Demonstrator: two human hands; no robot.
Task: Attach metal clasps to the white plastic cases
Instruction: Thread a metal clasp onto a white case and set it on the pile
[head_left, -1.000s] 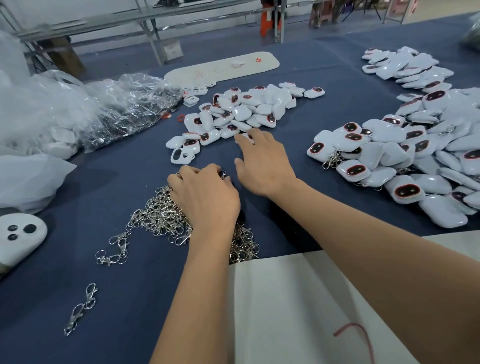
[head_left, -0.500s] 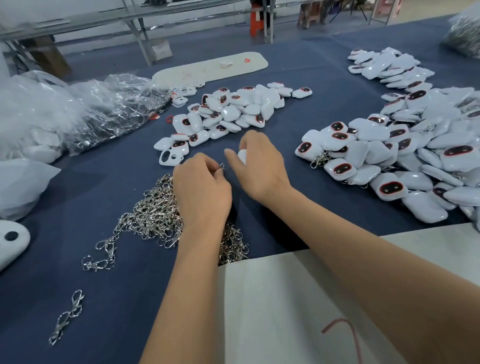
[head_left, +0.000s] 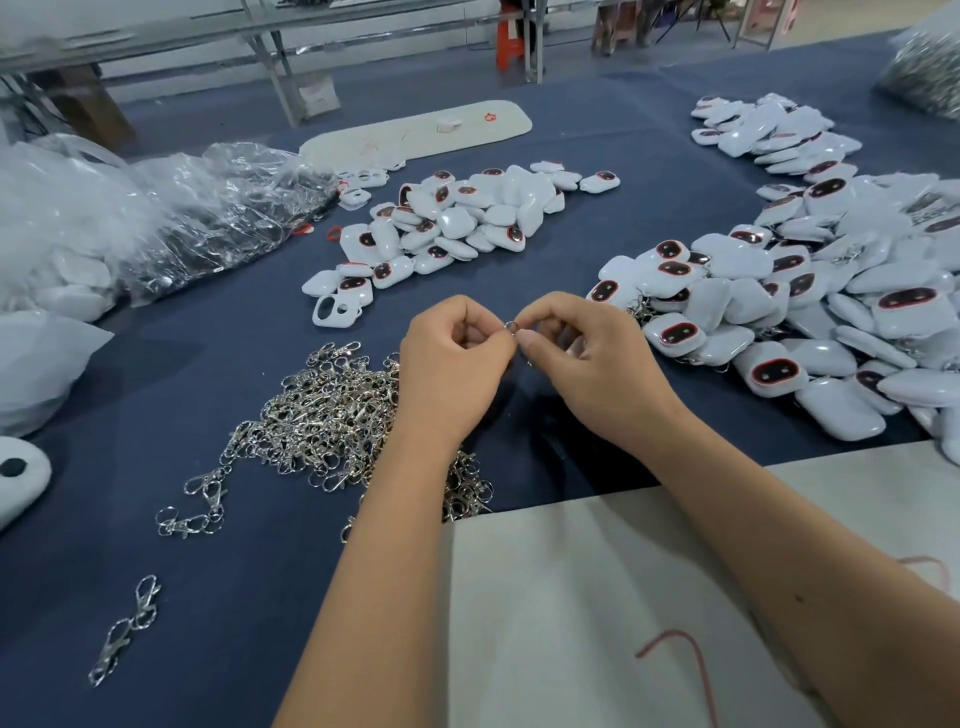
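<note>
1. Your left hand (head_left: 452, 371) and right hand (head_left: 587, 364) meet above the tabletop (head_left: 675, 171), fingers curled, both pinching one small silver metal split ring (head_left: 511, 326) between them; whether a case sits in your right palm, I cannot tell
2. That ring is tiny and your pinch is shallow, so it could spring free and vanish into the tangled heap of silver metal clasps (head_left: 332, 415) just under your left wrist
3. Your left forearm lies over that heap, and lifting carelessly may drag hooked clasps along
4. The loose pile of white plastic cases (head_left: 457, 223) ahead and the larger pile of white cases with dark oval windows (head_left: 810, 291) to your right lie well apart; drop a bare case in the wrong one and it may go unclasped
</note>
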